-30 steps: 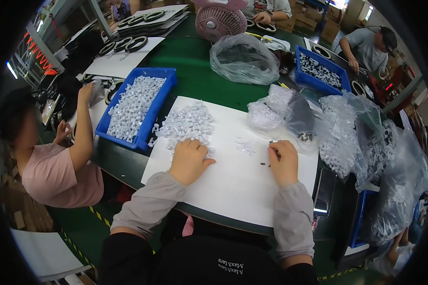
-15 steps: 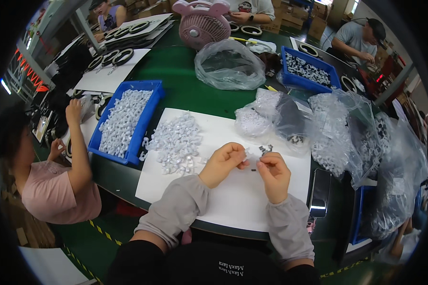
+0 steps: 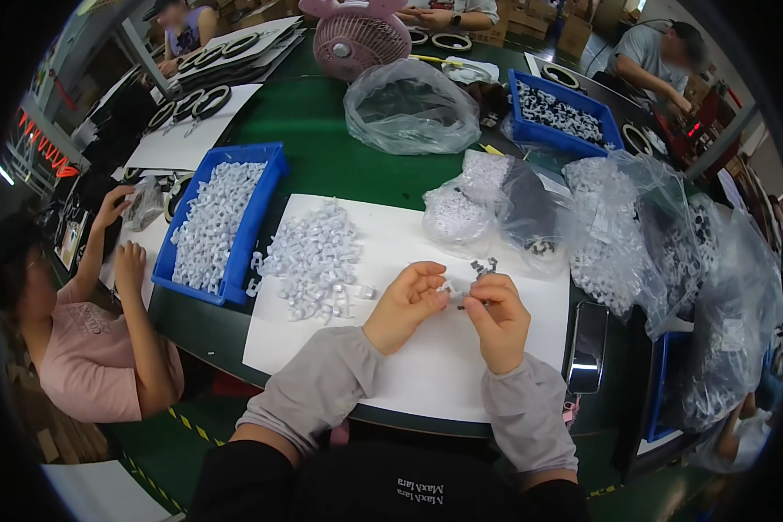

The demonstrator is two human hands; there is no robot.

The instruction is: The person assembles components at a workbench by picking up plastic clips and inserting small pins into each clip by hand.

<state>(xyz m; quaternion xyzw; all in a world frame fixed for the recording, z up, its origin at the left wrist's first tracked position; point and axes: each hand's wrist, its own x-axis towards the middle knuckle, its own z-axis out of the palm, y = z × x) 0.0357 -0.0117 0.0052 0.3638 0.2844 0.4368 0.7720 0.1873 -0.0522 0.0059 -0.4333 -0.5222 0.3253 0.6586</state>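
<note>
Noted blue tray of white parts, then loose white heap on white sheet. Observed white clip pinched by fingers of left hand. Found dark clips just beyond right hand, with fingers bent inward; cannot tell whether gripping.

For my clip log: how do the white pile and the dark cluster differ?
The white pile is broad; the dark cluster is small. The white pile lies left of the left hand, the dark cluster just beyond the right hand. Both rest on the white sheet.
</note>
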